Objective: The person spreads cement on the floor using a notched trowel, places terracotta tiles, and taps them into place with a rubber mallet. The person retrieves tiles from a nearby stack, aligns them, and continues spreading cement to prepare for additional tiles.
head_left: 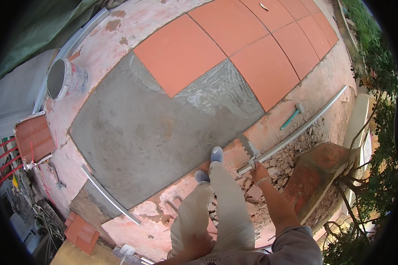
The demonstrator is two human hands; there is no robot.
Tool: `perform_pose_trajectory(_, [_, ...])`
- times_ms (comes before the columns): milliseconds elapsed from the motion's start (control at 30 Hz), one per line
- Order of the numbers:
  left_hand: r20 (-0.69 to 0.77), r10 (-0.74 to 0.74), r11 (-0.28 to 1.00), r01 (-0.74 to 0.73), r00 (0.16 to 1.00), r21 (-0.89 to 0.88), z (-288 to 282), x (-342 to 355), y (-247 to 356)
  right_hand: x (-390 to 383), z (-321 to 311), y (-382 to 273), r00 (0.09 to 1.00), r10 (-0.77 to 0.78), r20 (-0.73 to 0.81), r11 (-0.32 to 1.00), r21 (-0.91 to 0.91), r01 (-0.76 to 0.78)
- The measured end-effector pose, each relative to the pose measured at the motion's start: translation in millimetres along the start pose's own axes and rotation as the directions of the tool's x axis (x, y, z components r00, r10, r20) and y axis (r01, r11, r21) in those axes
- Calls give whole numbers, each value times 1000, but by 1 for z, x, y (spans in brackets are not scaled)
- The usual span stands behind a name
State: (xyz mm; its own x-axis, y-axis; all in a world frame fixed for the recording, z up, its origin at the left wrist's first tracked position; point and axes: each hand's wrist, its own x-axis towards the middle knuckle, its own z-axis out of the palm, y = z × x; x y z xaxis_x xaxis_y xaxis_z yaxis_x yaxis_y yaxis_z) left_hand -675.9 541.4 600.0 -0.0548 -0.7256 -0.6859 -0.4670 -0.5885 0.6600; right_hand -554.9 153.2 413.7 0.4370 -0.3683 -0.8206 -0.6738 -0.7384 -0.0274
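My right hand point(259, 171), a bracelet at its wrist, is closed round the handle of a notched trowel point(244, 143). The trowel's toothed blade is over the border of the grey mortar bed point(132, 132). Right beside that hand lies the near end of a long metal straightedge point(307, 126). My left hand point(198, 244) is low in front of my thigh, and its fingers cannot be made out. Large terracotta tiles point(181, 53) cover the far part of the floor. Combed mortar point(225, 88) shows along their near edges.
A mallet point(291, 119) with a teal handle lies at right, near rubble point(274, 170) and a brick-edged planter point(314, 176). On the left stand a bucket of mortar point(66, 79) and stacked tiles point(35, 137). Another metal bar point(110, 196) lies at the mortar's near-left edge.
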Motion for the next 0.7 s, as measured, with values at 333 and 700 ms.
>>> perform_pose_trajectory(333, [-434, -204, 964, 103, 878, -244, -21, 199, -167, 313, 36, -42, 897, -252, -364, 968, -75, 241])
perform_pose_trajectory(700, [-583, -310, 903, 40, 751, -429, -116, 270, -293, 536, 0, -122, 662, -312, -682, 946, -155, 286])
